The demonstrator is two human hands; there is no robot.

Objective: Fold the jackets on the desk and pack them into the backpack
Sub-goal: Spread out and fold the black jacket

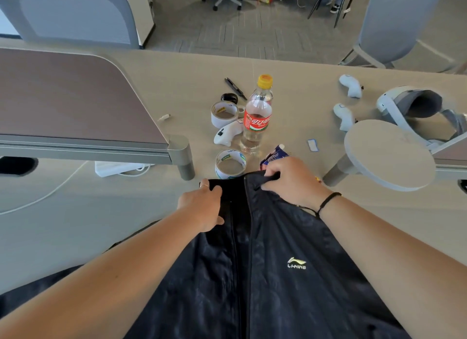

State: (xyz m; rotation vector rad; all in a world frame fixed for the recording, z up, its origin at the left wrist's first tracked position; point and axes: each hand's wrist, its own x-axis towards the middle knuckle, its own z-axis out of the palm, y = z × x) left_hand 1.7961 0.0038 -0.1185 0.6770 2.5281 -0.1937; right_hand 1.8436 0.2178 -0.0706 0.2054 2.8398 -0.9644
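A dark navy jacket point(267, 275) with a gold chest logo lies flat on the beige desk point(83, 212), zip running up the middle, its far edge pointing away from me. My left hand point(202, 203) lies on the left half of that far edge with fingers curled over the fabric's rim. My right hand point(290, 178) grips the right half of the far edge, fingers curled round the cloth. Both forearms stretch over the jacket. No backpack is in view.
Just beyond the jacket stand a tape roll point(230, 163), a clear bottle point(256, 116) with a red label, a white controller point(226, 134) and a second tape roll point(224, 113). Desk dividers point(75, 98) flank left and right. A white headset point(414, 108) sits far right.
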